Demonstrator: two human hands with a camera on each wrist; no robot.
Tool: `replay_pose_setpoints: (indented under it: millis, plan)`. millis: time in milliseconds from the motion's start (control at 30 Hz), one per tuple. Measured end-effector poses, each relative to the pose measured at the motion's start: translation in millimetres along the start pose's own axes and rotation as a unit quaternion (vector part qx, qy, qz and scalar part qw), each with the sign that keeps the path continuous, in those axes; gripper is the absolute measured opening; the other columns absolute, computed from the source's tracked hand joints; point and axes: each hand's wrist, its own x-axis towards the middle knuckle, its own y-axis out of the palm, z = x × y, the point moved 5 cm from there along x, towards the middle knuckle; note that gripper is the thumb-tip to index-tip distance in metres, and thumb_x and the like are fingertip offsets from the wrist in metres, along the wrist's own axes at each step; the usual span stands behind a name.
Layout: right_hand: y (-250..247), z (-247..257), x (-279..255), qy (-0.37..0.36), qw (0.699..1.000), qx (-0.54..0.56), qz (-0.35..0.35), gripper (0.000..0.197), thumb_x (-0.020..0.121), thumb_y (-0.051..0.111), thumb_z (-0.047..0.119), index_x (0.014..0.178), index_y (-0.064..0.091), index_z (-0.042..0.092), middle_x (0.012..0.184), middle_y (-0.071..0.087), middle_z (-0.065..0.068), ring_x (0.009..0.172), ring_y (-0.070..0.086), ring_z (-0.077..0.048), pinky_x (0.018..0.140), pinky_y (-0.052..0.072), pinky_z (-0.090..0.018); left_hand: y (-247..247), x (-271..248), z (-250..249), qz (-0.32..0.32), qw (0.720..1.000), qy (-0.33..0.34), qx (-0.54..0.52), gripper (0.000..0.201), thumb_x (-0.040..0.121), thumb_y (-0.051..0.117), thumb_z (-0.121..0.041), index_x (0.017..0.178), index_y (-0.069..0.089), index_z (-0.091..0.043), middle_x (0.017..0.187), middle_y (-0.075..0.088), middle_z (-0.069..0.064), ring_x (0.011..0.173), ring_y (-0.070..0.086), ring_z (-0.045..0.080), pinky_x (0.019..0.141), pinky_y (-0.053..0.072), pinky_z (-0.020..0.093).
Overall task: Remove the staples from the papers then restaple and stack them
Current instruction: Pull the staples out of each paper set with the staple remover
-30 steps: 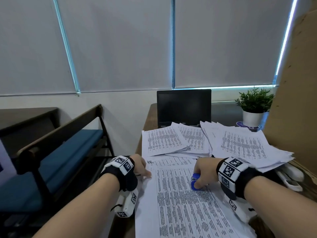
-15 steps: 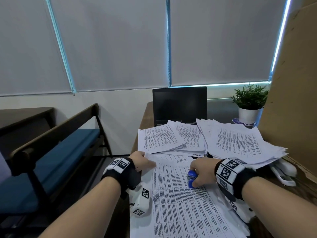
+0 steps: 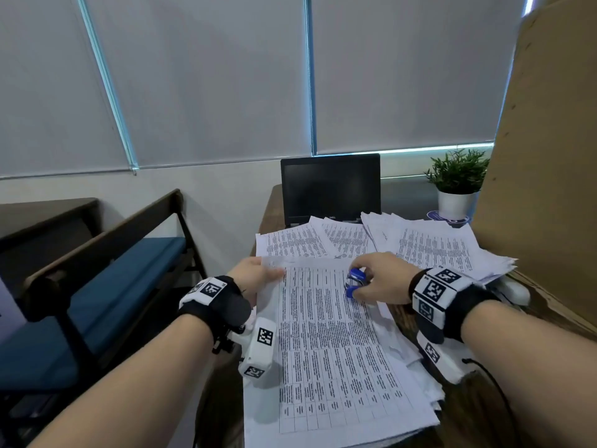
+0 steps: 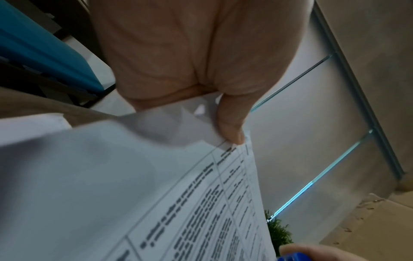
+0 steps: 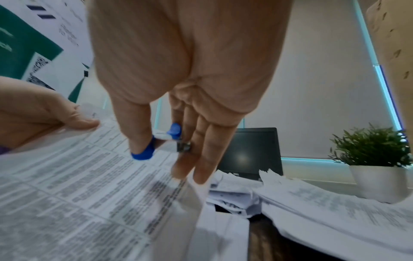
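Left hand [image 3: 250, 275] pinching; right hand [image 3: 382, 281] gripping

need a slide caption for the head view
Left hand pinches the paper's corner while the right hand holds a blue staple remover above it.

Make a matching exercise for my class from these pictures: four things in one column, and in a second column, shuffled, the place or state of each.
Things
1. staple remover
2. top sheet's far left corner
3. laptop
4. potted plant

Places or states
a. open with a dark screen, behind the paper piles
b. pinched by the left hand
c. at the far right of the desk, in a white pot
d. held in the right hand, above the top sheet

Pairs: 1-d, 2-b, 3-a, 4-c
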Motion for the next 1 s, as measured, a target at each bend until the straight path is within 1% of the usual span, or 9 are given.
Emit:
replay_pose_setpoints:
  millis: [100,233,333,433,567,667,767,900,1000]
  plan:
    - [-11,17,-7,-0.041,0.997,-0.003,-0.068,0.018,0.084,0.070,0.035,0.079,0.056,0.026,0.075,0.056,0.009,0.069,0.052,-0.008,0.058,0.036,-0.019,4,-11,-12,0.023,0.997,0.007,-0.072,0.028,0.094,0.054,-0.003,0.120,0.060,0.007,0.116,0.067,0.022,0.111,0.064,0.035,0.102,0.045,0.049]
    - [-20,44,-15,-0.072,0.988,-0.006,-0.136,0.012,0.085,0.068,0.029,0.089,0.065,0.019,0.080,0.062,0.004,0.079,0.059,-0.017,0.064,0.044,-0.025,16,-24,-25,0.043,0.996,0.023,-0.079,0.031,0.096,0.054,-0.008,0.120,0.059,0.010,0.118,0.064,0.028,0.113,0.061,0.042,0.104,0.042,0.056]
    - [-21,60,-16,-0.079,0.984,-0.029,-0.156,0.016,0.083,0.068,0.030,0.076,0.056,0.023,0.076,0.052,0.004,0.077,0.055,-0.020,0.061,0.038,-0.026,24,-33,-34,0.041,0.997,0.043,-0.055,0.032,0.097,0.053,-0.010,0.120,0.058,0.013,0.117,0.062,0.033,0.111,0.059,0.048,0.101,0.044,0.058]
    - [-21,73,-16,-0.076,0.981,-0.049,-0.174,0.017,0.085,0.067,0.033,0.087,0.062,0.017,0.087,0.053,0.000,0.083,0.055,-0.020,0.071,0.045,-0.029,30,-39,-39,0.044,0.996,0.058,-0.044,0.034,0.097,0.054,-0.010,0.120,0.057,0.014,0.118,0.060,0.035,0.103,0.061,0.043,0.100,0.045,0.056]
    - [-23,79,-19,-0.068,0.976,-0.046,-0.201,0.024,0.087,0.063,0.033,0.101,0.066,0.014,0.090,0.049,0.000,0.090,0.058,-0.022,0.076,0.049,-0.030,33,-44,-42,0.033,0.996,0.073,-0.029,0.031,0.097,0.055,-0.013,0.115,0.062,0.012,0.114,0.064,0.033,0.107,0.061,0.046,0.102,0.044,0.058]
    - [-24,81,-22,-0.059,0.976,-0.056,-0.201,0.026,0.090,0.059,0.031,0.109,0.064,0.014,0.099,0.052,-0.003,0.094,0.059,-0.023,0.075,0.045,-0.028,36,-47,-44,0.028,0.995,0.095,-0.011,0.029,0.098,0.055,-0.012,0.115,0.063,0.010,0.114,0.065,0.030,0.113,0.059,0.045,0.104,0.042,0.057]
    - [-25,86,-23,-0.058,0.975,-0.085,-0.197,0.026,0.092,0.056,0.029,0.113,0.062,0.013,0.108,0.054,-0.006,0.098,0.059,-0.025,0.073,0.039,-0.027,40,-50,-47,0.031,0.993,0.114,0.007,0.027,0.099,0.052,-0.012,0.114,0.065,0.006,0.112,0.067,0.026,0.112,0.061,0.042,0.103,0.044,0.054]
    - [-22,89,-25,-0.072,0.971,-0.126,-0.192,0.026,0.097,0.050,0.027,0.110,0.062,0.008,0.107,0.054,-0.008,0.097,0.058,-0.027,0.070,0.034,-0.028,44,-52,-53,0.033,0.990,0.134,0.013,0.024,0.099,0.051,-0.008,0.111,0.067,0.005,0.108,0.068,0.025,0.105,0.064,0.037,0.101,0.046,0.051]
    - [-18,86,-26,-0.078,0.970,-0.134,-0.188,0.028,0.099,0.048,0.028,0.113,0.061,0.007,0.109,0.054,-0.007,0.096,0.058,-0.026,0.069,0.033,-0.029,44,-51,-53,0.038,0.990,0.131,0.022,0.024,0.099,0.051,-0.007,0.111,0.067,0.006,0.108,0.068,0.027,0.106,0.064,0.041,0.099,0.048,0.052]
